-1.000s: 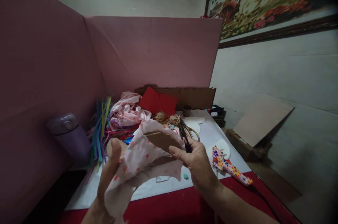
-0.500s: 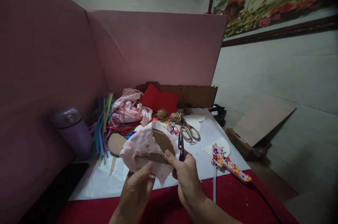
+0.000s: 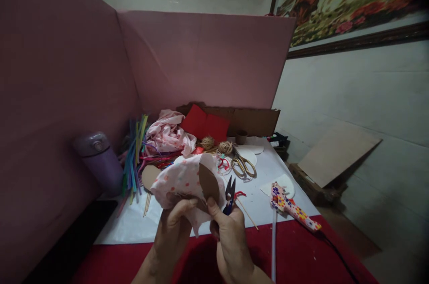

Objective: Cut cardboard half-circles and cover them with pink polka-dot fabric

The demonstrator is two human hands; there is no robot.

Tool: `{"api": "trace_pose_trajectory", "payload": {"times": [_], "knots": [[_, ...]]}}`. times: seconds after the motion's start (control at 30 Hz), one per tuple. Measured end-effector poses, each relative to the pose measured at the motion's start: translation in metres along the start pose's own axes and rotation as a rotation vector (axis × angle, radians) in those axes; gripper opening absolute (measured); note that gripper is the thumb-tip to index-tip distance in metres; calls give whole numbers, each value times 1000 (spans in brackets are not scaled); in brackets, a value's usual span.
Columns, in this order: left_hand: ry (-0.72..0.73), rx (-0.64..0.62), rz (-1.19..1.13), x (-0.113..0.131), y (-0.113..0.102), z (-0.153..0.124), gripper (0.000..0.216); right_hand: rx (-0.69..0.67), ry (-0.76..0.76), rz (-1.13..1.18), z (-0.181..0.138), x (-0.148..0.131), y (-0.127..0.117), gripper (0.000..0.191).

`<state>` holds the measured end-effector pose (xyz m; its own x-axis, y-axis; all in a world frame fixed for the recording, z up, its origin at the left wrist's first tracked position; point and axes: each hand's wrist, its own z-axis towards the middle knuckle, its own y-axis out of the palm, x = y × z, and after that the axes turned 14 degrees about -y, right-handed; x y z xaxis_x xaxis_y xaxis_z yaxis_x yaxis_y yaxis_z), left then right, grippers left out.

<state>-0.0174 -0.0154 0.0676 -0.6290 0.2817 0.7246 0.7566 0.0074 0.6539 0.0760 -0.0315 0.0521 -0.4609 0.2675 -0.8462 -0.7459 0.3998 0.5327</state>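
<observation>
Both hands hold up a brown cardboard shape (image 3: 208, 182) partly wrapped in pink flowered fabric (image 3: 181, 180). My left hand (image 3: 174, 229) grips the fabric and cardboard from below, fingers closed. With thumb and fingers, my right hand (image 3: 229, 237) pinches the cardboard's lower edge; small blue-handled thread snips (image 3: 229, 194) also sit in that hand, blades pointing up and slightly apart.
Gold scissors (image 3: 243, 166), twine balls (image 3: 225, 147), red felt (image 3: 205, 124), bunched pink cloth (image 3: 167, 134), coloured pipe cleaners (image 3: 134, 159) and a purple flask (image 3: 100, 161) lie on the white sheet (image 3: 261, 203). A flowered glue gun (image 3: 291, 207) rests at the right. Pink boards wall the back and left.
My left hand has come in from the left and taken the fabric from below. The fabric-covered cardboard is now bunched closer, turned edge-on, and the snips show clearly.
</observation>
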Motion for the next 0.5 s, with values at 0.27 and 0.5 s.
{"api": "trace_pose_trajectory", "payload": {"times": [0.27,0.5], "knots": [[-58,-60,-47,0,9,-4,13,-70,89,33,-11,-1,2,39],[-42,115,-89,4,11,-4,31,-160,2,-139,-7,17,-15,44]]}}
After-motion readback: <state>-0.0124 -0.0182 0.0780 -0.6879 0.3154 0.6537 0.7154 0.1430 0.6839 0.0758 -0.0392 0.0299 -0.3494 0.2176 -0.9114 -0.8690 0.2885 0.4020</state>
